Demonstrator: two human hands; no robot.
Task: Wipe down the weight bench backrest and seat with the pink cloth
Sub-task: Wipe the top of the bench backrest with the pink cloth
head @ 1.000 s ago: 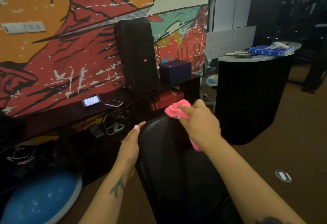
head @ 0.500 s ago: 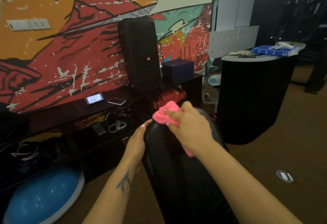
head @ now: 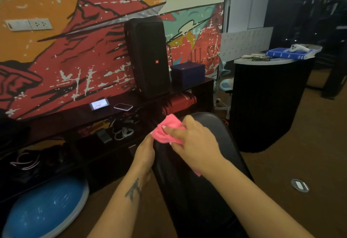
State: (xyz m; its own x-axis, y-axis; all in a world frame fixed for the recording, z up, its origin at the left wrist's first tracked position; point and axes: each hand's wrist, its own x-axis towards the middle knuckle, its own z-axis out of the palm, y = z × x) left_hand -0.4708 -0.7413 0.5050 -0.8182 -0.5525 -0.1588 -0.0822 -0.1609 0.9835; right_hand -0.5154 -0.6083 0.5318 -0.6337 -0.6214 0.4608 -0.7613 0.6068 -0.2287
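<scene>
The right hand [head: 195, 145] fingers pinch the pink cloth [head: 167, 130] against the backrest [head: 189, 190] top; the left hand [head: 144, 153] steadies its edge, its fingers hidden. Most wiping likely remains.

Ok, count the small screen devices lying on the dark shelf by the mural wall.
2. A lit, propped-up small screen device sits left, and a flat white-edged phone lies just right of it, left of the tall black speaker. Others may hide in shadow.
</scene>
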